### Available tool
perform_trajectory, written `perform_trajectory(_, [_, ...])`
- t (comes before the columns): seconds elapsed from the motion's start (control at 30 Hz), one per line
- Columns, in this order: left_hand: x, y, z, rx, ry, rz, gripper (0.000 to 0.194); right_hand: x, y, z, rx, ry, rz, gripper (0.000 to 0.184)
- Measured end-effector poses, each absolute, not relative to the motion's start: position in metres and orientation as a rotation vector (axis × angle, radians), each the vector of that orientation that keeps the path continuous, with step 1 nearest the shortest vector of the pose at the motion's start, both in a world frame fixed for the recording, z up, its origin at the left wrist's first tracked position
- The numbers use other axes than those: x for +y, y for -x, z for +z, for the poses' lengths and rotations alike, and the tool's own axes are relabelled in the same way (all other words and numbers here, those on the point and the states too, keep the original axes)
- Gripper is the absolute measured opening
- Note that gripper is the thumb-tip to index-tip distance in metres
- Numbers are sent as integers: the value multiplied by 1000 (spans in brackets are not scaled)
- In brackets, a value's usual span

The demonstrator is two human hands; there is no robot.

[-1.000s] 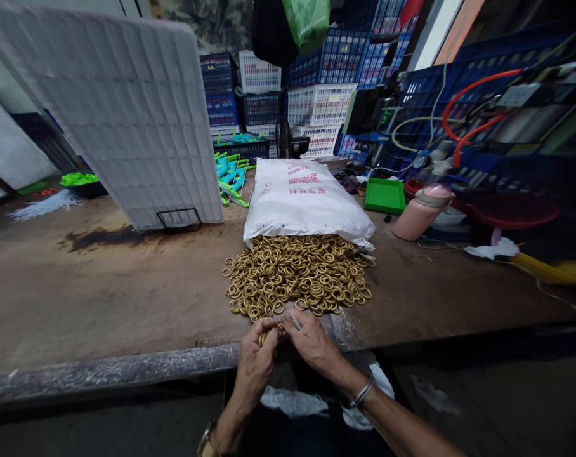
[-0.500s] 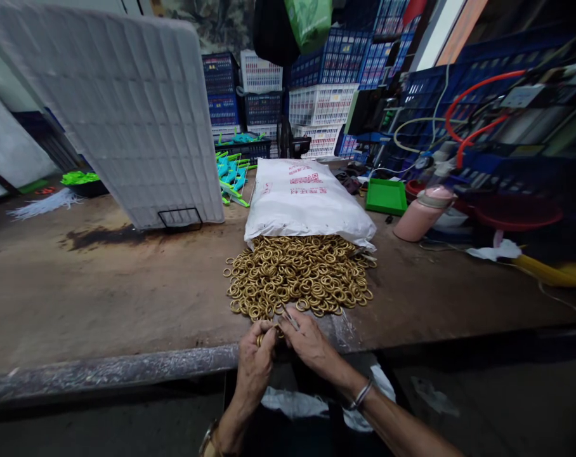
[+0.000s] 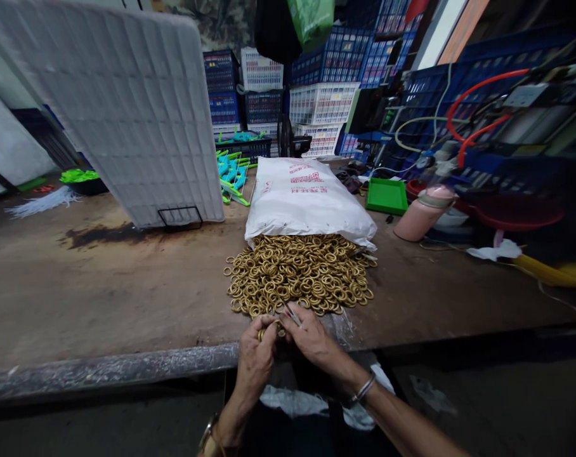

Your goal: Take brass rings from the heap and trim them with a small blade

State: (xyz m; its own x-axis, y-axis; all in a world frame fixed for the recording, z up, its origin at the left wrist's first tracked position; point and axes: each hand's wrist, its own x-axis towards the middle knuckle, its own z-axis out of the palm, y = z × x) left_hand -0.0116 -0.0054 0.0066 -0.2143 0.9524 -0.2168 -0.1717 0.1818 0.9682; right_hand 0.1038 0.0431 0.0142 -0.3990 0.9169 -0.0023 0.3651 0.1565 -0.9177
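A heap of gold-coloured rings (image 3: 297,276) spills from the mouth of a white sack (image 3: 307,203) with red print. Just in front of the heap, at the table's near edge, my left hand (image 3: 258,349) is closed on some of these rings (image 3: 261,334). Close beside it, my right hand (image 3: 311,336) grips a thin, pointed metal tool (image 3: 294,315) whose exact kind I cannot make out. The fingertips of both hands meet around a ring (image 3: 281,331); the fingers partly hide it.
A tall white padded panel (image 3: 126,120) stands on the table (image 3: 126,292) at left. Teal and green plastic pieces (image 3: 233,174) lie behind it. To the right are a green tray (image 3: 386,195), a pink bottle (image 3: 424,214) and a red bowl (image 3: 511,212). Stacked crates (image 3: 323,105) fill the back.
My hands have shifted only slightly. The left fingers and thumb have turned a little, so more of the ring between the hands shows. The heap and sack stay as they were.
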Motion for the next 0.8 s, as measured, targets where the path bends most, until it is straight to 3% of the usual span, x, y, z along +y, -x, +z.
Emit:
perform_trajectory(0.17, [-4, 12, 6, 1346, -847, 1305, 23, 45, -105, 18, -1923, 1196, 1107, 28])
perform_trajectory(0.5, [-5, 1, 10, 1326, -810, 1330, 29, 41, -102, 7, -1512, 1190, 1615, 37])
perform_trajectory(0.8, [-3, 3, 11, 1331, -828, 1281, 26, 50, -105, 13, -1720, 1232, 1297, 25])
